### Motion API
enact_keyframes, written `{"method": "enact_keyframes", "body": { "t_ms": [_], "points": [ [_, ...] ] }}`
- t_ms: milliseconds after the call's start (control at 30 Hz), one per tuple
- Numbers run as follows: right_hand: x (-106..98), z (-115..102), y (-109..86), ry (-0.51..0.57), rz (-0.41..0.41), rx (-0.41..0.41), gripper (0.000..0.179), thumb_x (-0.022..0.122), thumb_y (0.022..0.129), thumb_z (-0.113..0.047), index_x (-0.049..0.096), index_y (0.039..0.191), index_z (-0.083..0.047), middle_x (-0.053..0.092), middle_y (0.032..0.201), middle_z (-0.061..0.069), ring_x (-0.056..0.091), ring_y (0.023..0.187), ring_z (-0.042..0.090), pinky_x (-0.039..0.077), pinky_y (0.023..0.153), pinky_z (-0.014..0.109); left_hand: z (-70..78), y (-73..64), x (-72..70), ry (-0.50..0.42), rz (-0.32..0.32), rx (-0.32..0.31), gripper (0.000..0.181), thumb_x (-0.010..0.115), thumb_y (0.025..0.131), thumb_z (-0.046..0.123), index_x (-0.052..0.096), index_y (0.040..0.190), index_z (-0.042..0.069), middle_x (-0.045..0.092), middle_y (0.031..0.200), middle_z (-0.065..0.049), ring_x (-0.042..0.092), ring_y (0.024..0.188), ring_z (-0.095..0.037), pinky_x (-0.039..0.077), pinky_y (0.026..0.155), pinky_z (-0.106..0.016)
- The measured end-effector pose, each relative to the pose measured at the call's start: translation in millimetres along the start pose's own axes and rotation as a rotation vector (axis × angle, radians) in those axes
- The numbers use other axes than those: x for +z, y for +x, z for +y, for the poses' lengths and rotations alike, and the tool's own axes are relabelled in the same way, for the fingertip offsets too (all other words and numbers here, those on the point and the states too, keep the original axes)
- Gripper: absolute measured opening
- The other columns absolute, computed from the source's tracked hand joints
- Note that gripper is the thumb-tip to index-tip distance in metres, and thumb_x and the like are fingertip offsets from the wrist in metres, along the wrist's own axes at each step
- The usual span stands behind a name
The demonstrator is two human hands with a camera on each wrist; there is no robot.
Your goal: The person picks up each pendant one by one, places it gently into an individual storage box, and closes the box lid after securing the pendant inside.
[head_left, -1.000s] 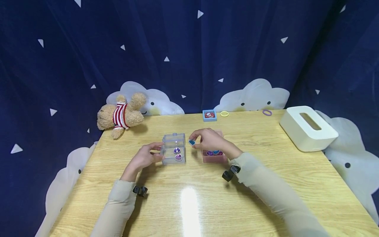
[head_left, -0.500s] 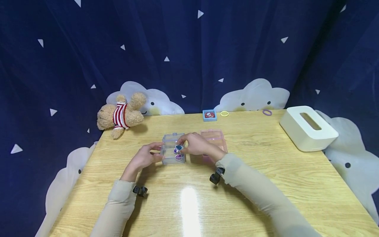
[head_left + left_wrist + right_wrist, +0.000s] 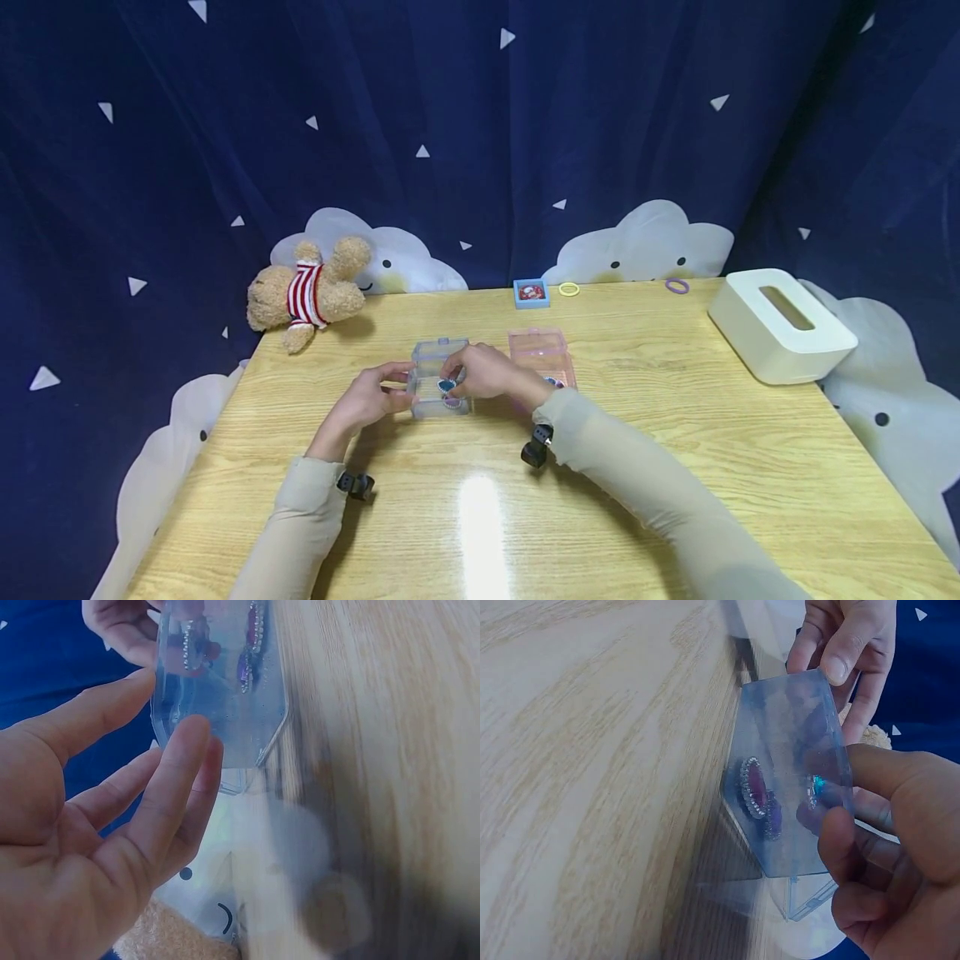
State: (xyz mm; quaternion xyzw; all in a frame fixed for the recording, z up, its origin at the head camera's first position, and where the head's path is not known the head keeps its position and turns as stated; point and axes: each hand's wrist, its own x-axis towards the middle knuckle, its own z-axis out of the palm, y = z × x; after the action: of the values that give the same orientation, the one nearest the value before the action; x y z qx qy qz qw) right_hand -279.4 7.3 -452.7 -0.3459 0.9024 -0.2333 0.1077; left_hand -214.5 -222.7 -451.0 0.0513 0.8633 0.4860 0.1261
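A clear bluish box (image 3: 431,408) with its lid raised stands at the middle of the table. My left hand (image 3: 367,400) rests at its left end, thumb at the front corner and fingers (image 3: 169,776) nearly straight along the wall. Over the box, my right hand (image 3: 486,371) pinches a blue gem (image 3: 447,386) with a silver beaded rim between thumb and fingers. Through the box wall in the right wrist view, a pink gem (image 3: 757,789) and a purple gem (image 3: 773,816) lie below it. My right forearm partly hides a pink box (image 3: 537,340).
Blue gems (image 3: 553,381) show inside the pink box. Along the back edge are a blue square box (image 3: 532,294), a yellow ring band (image 3: 568,289) and a purple one (image 3: 677,286). A teddy bear (image 3: 306,292) lies at left; a white tissue box (image 3: 783,329) stands at right.
My right hand has carried the blue gem leftward from beside the pink box and lowered it into the clear box. My left hand has stayed at that box's end.
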Motion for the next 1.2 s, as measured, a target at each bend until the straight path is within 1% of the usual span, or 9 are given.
{"method": "enact_keyframes", "body": {
  "t_ms": [167,400,700,900,1200],
  "points": [
    [2.4,-0.2,2.7,-0.027,-0.006,0.001,0.030,0.085,0.078,-0.030,0.077,0.106,-0.021,0.077,0.100,-0.007,0.070,0.093,0.009,0.055,0.087,0.029,-0.9,-0.6,0.2,0.002,0.004,-0.007,0.063,0.075,0.089,0.012,0.049,0.145,0.003,0.056,0.135,-0.030,0.062,0.117,-0.045,0.058,0.087,-0.037],
    [4.6,-0.4,4.9,-0.044,-0.032,0.007,0.027,0.085,0.079,-0.030,0.078,0.104,-0.021,0.077,0.097,-0.007,0.069,0.091,0.009,0.055,0.084,0.029,-2.5,-0.9,1.0,-0.016,-0.007,-0.013,0.063,0.074,0.089,0.011,0.049,0.146,0.002,0.055,0.136,-0.030,0.062,0.117,-0.044,0.057,0.085,-0.035],
    [5.7,1.8,5.3,-0.061,-0.023,-0.014,0.024,0.084,0.080,-0.029,0.078,0.101,-0.021,0.076,0.095,-0.009,0.068,0.089,0.006,0.054,0.084,0.027,-2.4,0.0,1.7,-0.016,-0.004,-0.011,0.062,0.074,0.088,0.008,0.049,0.144,0.001,0.056,0.134,-0.031,0.064,0.113,-0.042,0.057,0.084,-0.033],
    [4.4,2.1,4.5,-0.031,-0.012,-0.024,0.024,0.083,0.080,-0.027,0.078,0.102,-0.018,0.077,0.096,-0.006,0.069,0.088,0.008,0.054,0.083,0.029,-1.9,-0.1,1.4,-0.027,-0.007,-0.005,0.063,0.074,0.088,0.007,0.048,0.145,0.000,0.056,0.134,-0.032,0.065,0.111,-0.041,0.059,0.085,-0.036],
    [-2.2,3.9,1.5,0.039,0.004,-0.029,0.023,0.083,0.080,-0.024,0.077,0.101,-0.016,0.077,0.093,-0.006,0.070,0.089,0.011,0.054,0.083,0.029,-2.5,0.4,0.2,-0.012,-0.006,0.014,0.062,0.073,0.088,0.006,0.048,0.145,-0.001,0.056,0.134,-0.032,0.065,0.111,-0.042,0.059,0.087,-0.038]
  ]
}}
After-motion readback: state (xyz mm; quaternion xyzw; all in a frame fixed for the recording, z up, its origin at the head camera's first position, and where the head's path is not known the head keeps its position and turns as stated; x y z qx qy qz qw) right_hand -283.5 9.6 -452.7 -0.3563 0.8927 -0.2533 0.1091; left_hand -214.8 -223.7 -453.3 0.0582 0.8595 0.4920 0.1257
